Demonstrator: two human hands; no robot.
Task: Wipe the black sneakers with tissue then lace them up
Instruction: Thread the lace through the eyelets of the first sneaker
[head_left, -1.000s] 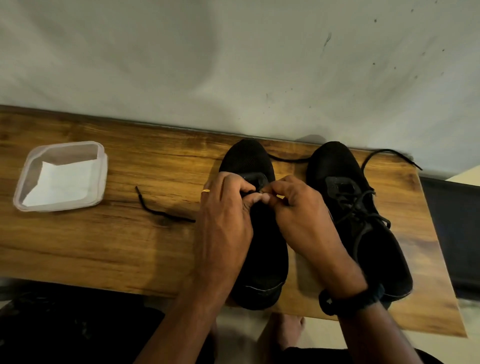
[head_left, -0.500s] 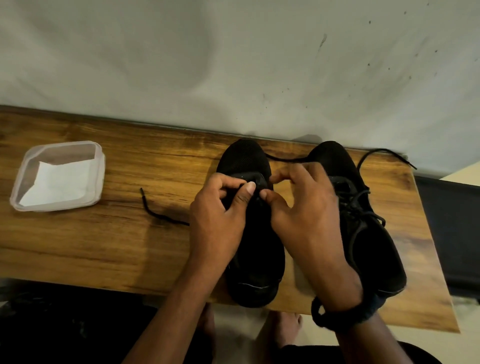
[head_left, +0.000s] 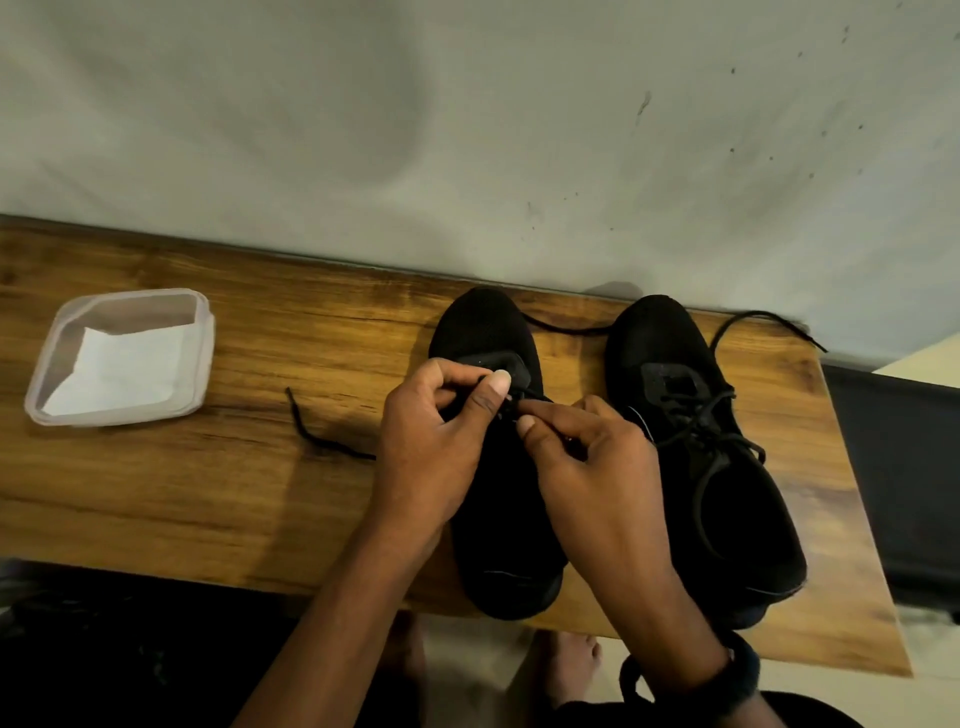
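Tub (head_left: 202, 358) at table's (head_left: 182, 499) left, a white tissue (head_left: 119, 374) lying inside. One lace (head_left: 332, 445) end trails on the wood, running under the left hand (head_left: 436, 441).

Left hand: fingers curled, thumb and forefinger pinching the lace at the upper eyelets of the left sneaker (head_left: 483, 327), which stands toe to the wall. Right hand (head_left: 587, 457): fingers bent, thumb and forefinger pinching the same lace just beside the left thumb. Black lace on black shoe; the exact eyelet can't be made out. Both hands cover the shoe's middle.

Right sneaker (head_left: 660, 338) stands beside it, laced, its heel partly behind the right wrist. Wristband (head_left: 743, 675) dark, detail unclear.
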